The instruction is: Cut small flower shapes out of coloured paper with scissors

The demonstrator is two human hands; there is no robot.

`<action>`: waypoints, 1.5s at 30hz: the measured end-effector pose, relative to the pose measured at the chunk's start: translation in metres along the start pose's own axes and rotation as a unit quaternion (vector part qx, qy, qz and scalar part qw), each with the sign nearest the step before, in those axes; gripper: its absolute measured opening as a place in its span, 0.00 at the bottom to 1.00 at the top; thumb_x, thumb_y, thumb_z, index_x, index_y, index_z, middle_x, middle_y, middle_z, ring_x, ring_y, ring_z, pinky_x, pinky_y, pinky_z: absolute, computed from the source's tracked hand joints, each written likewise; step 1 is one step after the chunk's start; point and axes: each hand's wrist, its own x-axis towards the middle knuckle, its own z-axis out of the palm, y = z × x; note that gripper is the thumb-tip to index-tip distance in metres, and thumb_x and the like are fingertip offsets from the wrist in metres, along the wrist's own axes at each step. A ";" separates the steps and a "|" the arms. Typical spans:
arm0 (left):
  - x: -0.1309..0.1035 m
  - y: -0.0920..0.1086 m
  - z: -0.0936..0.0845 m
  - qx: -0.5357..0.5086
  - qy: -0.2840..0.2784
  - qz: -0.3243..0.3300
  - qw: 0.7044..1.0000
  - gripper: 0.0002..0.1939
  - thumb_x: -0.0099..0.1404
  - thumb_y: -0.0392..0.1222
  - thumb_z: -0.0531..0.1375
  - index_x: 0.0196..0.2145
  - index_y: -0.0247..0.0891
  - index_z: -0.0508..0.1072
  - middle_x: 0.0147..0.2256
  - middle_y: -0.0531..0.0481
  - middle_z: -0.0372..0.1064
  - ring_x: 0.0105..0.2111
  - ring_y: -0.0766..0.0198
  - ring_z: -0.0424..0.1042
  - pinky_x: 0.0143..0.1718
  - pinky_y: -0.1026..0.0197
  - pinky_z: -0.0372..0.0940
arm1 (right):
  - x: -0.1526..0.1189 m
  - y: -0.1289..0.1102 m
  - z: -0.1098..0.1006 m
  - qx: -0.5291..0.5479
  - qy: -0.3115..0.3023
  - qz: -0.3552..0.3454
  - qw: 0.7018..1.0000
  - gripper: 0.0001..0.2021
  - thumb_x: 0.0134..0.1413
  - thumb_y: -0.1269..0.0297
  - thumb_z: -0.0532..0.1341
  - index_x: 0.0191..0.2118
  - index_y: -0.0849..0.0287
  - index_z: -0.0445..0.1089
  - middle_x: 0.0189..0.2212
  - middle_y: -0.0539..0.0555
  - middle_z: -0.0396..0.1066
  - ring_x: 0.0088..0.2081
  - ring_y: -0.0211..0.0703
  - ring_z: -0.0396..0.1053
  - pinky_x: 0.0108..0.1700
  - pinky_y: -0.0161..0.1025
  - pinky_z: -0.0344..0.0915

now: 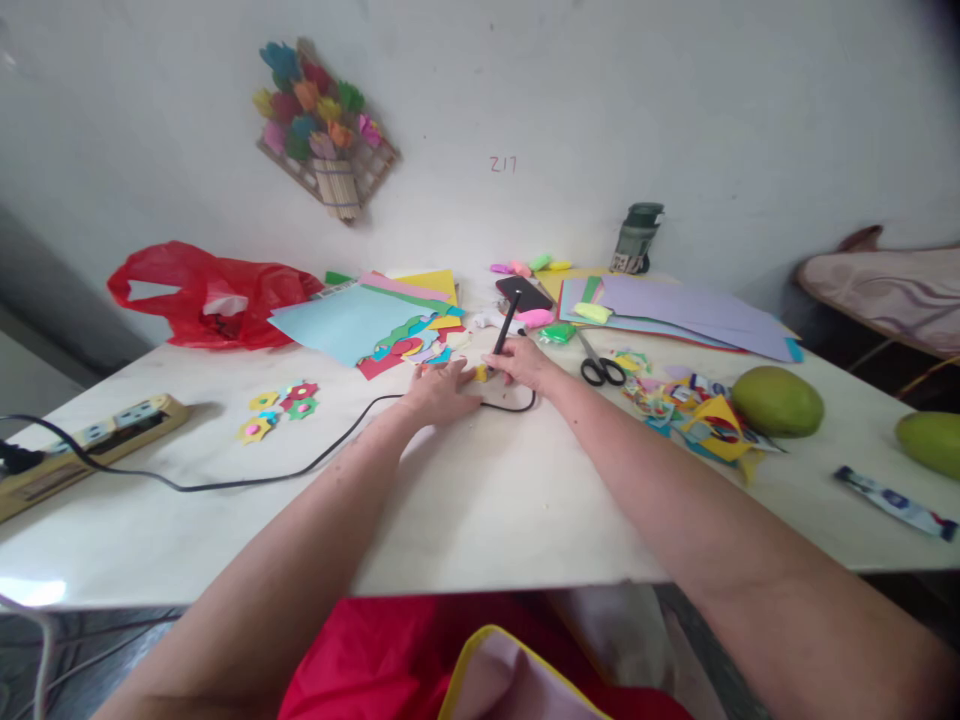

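Observation:
My right hand (523, 364) is closed round a slim black pen (507, 325), held upright over a small yellow paper piece (481, 373). Flat on the table, fingers stretched out, my left hand (444, 393) lies just left of that piece; whether its fingertips touch it I cannot tell. Behind my hands is a white tool (491, 321), partly hidden. Cut paper shapes (409, 345) in several colours are piled beyond my left hand. Further left lie small paper flowers (302, 398) with coloured centres. Black-handled scissors (602, 370) rest to the right of my right hand.
A black cord (225, 487) runs from the power strip (97, 450) past my hands. Paper scraps (705, 415), a green fruit (778, 401) and a tube (896, 502) lie right. Behind are coloured sheets (675, 310), a phone (525, 293), a bottle (637, 238) and a red bag (195, 300).

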 end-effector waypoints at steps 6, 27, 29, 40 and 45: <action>0.000 0.000 -0.001 -0.006 -0.009 0.003 1.000 0.40 0.54 0.57 0.51 0.62 0.42 0.51 0.59 0.52 0.59 0.62 0.49 0.48 0.62 0.44 0.38 | 0.001 0.002 0.000 -0.008 -0.003 -0.006 1.000 0.05 0.49 0.68 0.62 0.26 0.65 0.70 0.22 0.49 0.69 0.16 0.28 0.58 0.18 0.28 0.58; -0.002 0.001 -0.002 0.000 0.002 0.011 1.000 0.38 0.55 0.56 0.53 0.61 0.41 0.53 0.58 0.49 0.61 0.62 0.49 0.51 0.61 0.44 0.41 | 0.001 0.003 0.001 -0.025 0.003 -0.010 1.000 0.05 0.49 0.67 0.62 0.26 0.63 0.71 0.21 0.48 0.69 0.17 0.29 0.60 0.18 0.27 0.58; -0.002 0.001 -0.002 -0.001 -0.001 0.010 1.000 0.38 0.55 0.56 0.52 0.62 0.40 0.52 0.58 0.48 0.61 0.62 0.50 0.50 0.62 0.44 0.41 | 0.000 0.002 0.001 -0.024 0.004 -0.008 1.000 0.05 0.49 0.67 0.62 0.26 0.63 0.71 0.21 0.48 0.68 0.16 0.29 0.59 0.18 0.27 0.58; -0.001 0.000 -0.001 -0.008 0.001 0.009 1.000 0.38 0.55 0.56 0.52 0.61 0.41 0.53 0.59 0.49 0.60 0.62 0.50 0.51 0.62 0.46 0.41 | 0.003 0.005 0.001 -0.009 0.008 -0.004 1.000 0.04 0.50 0.70 0.61 0.27 0.64 0.68 0.23 0.50 0.70 0.14 0.28 0.59 0.17 0.29 0.59; -0.002 0.000 -0.002 -0.015 0.004 0.013 1.000 0.38 0.54 0.55 0.53 0.62 0.43 0.53 0.58 0.50 0.60 0.62 0.51 0.51 0.61 0.46 0.41 | 0.004 0.007 0.000 -0.007 0.005 0.000 1.000 0.05 0.51 0.70 0.60 0.26 0.64 0.67 0.23 0.50 0.70 0.14 0.29 0.60 0.17 0.29 0.59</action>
